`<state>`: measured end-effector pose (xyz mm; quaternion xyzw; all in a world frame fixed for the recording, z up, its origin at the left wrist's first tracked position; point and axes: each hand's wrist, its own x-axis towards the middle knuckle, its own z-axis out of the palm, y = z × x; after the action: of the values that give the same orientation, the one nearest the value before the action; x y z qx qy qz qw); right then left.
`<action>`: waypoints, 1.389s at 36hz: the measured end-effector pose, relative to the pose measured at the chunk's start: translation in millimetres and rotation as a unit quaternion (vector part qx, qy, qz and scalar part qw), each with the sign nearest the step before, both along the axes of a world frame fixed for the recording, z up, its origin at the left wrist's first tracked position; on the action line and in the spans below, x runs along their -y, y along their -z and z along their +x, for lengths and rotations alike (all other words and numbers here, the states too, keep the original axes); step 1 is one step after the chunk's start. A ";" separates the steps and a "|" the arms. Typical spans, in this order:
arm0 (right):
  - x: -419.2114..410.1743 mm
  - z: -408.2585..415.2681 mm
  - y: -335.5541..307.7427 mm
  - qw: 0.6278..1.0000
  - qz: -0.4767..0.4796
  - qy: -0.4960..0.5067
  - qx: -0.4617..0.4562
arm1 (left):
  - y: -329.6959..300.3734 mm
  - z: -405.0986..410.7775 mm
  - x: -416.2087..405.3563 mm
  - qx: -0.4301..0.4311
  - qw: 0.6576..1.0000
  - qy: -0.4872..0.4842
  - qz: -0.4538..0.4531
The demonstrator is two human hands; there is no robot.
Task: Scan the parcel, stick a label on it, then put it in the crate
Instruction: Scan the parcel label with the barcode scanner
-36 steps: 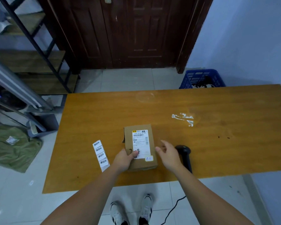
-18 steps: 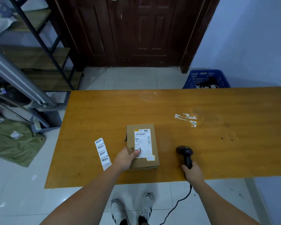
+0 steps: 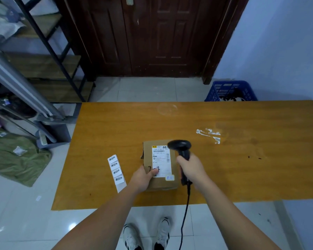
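Head view. Tiled floor (image 3: 145,89), pale and glossy; dark wooden door (image 3: 152,37) at the far wall; blue-tinted wall at the right.

Item: table (image 3: 242,168), orange-brown wood, wide, bare over most of its top. All places below are given from the parcel.

Item: parcel (image 3: 160,183), small brown cardboard box, lying flat near the table's near edge, left of the table's middle. White shipping label (image 3: 162,160) with barcode on its top face; black handwritten marks beside the label.

Item: left hand (image 3: 142,177), at the parcel's near-left corner, fingers curled over the edge and thumb pressed on the top face; it grips the parcel against the table.

Item: right hand (image 3: 192,168), just right of the parcel, fist closed around the handle of a scanner (image 3: 180,146). Scanner black, handheld, its head raised over the parcel's far-right corner, above the barcode end of the label. Black cable (image 3: 185,213) hangs from the handle down past the table edge.

Item: strip of labels (image 3: 116,171), white, four printed stickers in a row, flat on the table just left of the parcel, not touching it.

Item: crate (image 3: 230,90), blue plastic, slatted, on the floor beyond the table's far edge, well apart from the parcel to its far right. Contents unclear.

Item: torn white tape residue (image 3: 209,134), stuck to the table far-right of the parcel.

Item: metal shelving (image 3: 49,44), far left; green cloth (image 3: 13,157) on the floor below it.

Item: white shoes (image 3: 146,235), on the floor nearer than the parcel.
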<state>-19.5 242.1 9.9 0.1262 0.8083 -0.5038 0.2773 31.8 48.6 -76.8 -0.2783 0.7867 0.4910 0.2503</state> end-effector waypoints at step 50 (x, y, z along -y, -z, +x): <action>-107.1 18.3 107.5 0.970 0.239 -0.010 0.050 | -0.3 1.0 -5.5 -0.017 0.999 -0.047 -0.009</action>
<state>-1.2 349.2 -97.6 0.2057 0.8916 -0.2869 0.2837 32.8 54.1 -76.5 -0.3087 0.7811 0.5001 0.2112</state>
